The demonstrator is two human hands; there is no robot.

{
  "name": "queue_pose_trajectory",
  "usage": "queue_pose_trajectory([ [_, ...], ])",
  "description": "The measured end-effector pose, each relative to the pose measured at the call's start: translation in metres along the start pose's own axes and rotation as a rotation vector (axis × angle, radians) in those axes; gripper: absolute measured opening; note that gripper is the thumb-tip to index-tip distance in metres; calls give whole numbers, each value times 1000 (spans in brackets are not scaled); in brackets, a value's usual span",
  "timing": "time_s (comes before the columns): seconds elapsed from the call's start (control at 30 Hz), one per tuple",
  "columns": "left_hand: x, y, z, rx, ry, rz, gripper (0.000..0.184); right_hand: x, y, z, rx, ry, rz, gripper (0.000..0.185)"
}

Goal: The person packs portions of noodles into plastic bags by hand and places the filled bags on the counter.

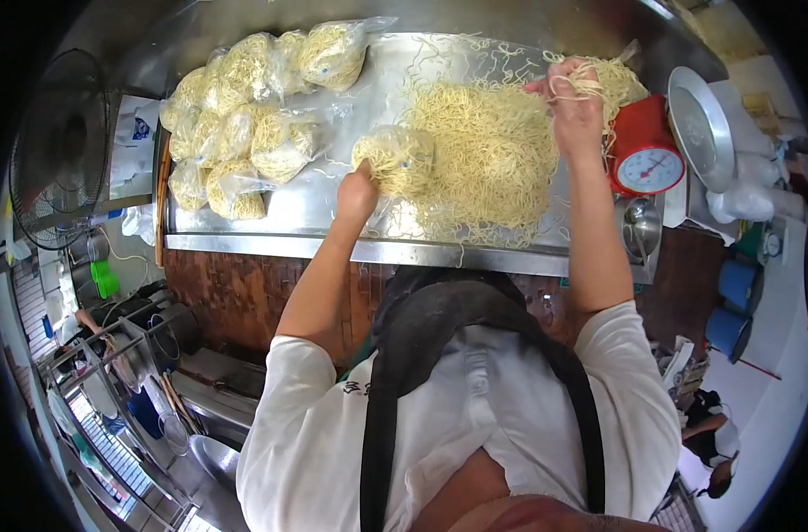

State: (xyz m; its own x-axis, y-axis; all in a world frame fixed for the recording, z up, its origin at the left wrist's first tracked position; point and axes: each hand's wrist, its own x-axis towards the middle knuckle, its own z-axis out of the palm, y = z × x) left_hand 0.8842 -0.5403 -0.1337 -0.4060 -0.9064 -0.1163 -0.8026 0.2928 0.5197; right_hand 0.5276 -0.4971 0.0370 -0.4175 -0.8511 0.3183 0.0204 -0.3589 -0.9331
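Note:
My left hand (pixel 358 191) is closed on the near-left edge of a clear plastic bag of noodles (pixel 395 158), which rests against a wide heap of loose yellow noodles (pixel 501 168) on the metal table. Over the heap's far right corner, my right hand (pixel 577 97) is raised with its fingers curled round a few strands of noodles (pixel 585 82). Right beside it, more noodles (pixel 624 87) lie at the red dial scale (pixel 645 155); whether they sit on its platform I cannot tell.
Several filled noodle bags (pixel 244 124) crowd the table's left side. A round metal pan (pixel 701 129) leans right of the scale, and a metal bowl (pixel 641 228) is at the near right corner. A large fan (pixel 62 151) stands left. Another person (pixel 714 439) is at lower right.

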Motion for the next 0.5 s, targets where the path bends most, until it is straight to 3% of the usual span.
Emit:
queue_pose_trajectory([
  [0.03, -12, 2, -7, -22, 5, -14, 30, -1, 9, -5, -274, -11, -37, 15],
  [0.13, -36, 28, -20, -538, 243, -220, 39, -14, 86, -4, -952, -390, 102, 41],
  [0.17, -40, 21, -4, -607, 393, -239, 41, -41, 103, 3, -1286, -500, 191, 51],
  [0.2, -40, 25, -4, -835, 409, -366, 37, -66, 108, 19, -1617, -609, 277, 61],
  [0.27, -42, 35, -8, -1295, 428, -625, 30, -81, 71, 54, -1536, -769, 254, 68],
  [0.33, -43, 44, -23, -1408, 397, -562, 21, -89, 34, 100, -1189, -898, 565, 63],
  [0.43, -27, 86, -74, -1515, 354, -418, 25, -127, 94, 124, -1026, -805, 482, 52],
  [0.5, -30, 107, -97, -1435, 325, -322, 26, -99, 79, 129, -1009, -1009, 389, 45],
])
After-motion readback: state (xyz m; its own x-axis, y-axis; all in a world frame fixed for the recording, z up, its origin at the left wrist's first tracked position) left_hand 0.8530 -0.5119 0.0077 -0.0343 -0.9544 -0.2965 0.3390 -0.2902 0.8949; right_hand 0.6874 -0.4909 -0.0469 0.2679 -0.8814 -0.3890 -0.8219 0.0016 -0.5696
